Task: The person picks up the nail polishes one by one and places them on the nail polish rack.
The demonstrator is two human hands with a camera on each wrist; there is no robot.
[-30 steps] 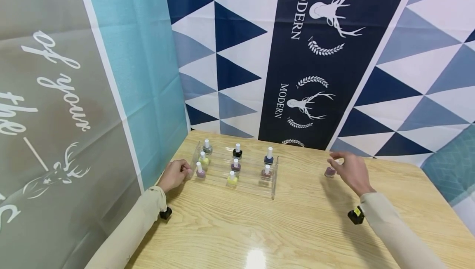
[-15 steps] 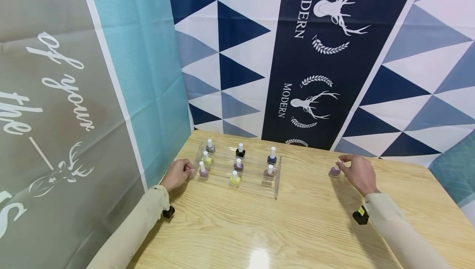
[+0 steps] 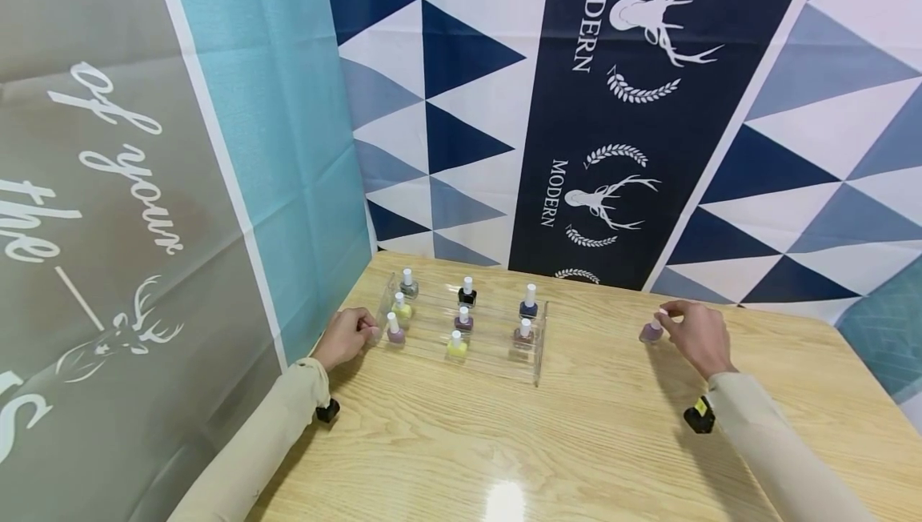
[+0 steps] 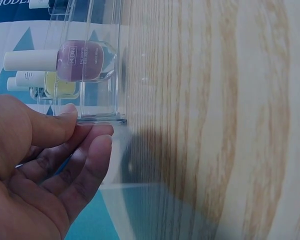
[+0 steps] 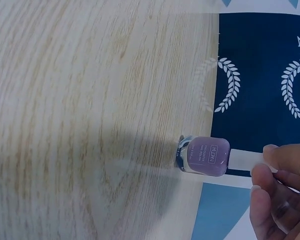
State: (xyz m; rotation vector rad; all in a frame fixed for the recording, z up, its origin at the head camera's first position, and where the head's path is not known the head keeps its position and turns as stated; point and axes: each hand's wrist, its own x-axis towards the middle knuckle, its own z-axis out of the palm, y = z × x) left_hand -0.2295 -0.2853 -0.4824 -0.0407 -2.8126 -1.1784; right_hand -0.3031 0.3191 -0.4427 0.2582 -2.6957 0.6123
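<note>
A clear stepped display rack (image 3: 539,354) stands at the back left of the table, with several white-capped nail polish bottles on its tiers. At its left end, my left hand (image 3: 347,338) pinches the side panel between thumb and fingers, as the left wrist view shows. Close to that grip, a mauve bottle (image 4: 80,61) sits on the front tier. Far to the right, my right hand (image 3: 697,336) pinches the white cap of another mauve nail polish bottle (image 5: 208,156). That bottle leans slightly, its base close to the tabletop.
The wooden table (image 3: 432,442) meets a patterned cloth backdrop (image 3: 468,146) along its rear edge. A grey and teal cloth (image 3: 295,186) hangs close along the left side, beside my left arm. On the rack are yellow (image 3: 457,348), black (image 3: 467,296) and dark blue (image 3: 529,308) polishes, among others.
My right hand has drawn back a little from over the right-hand bottle, whose white cap now shows between thumb and finger. My left hand keeps its hold on the rack. The head view shifted slightly.
</note>
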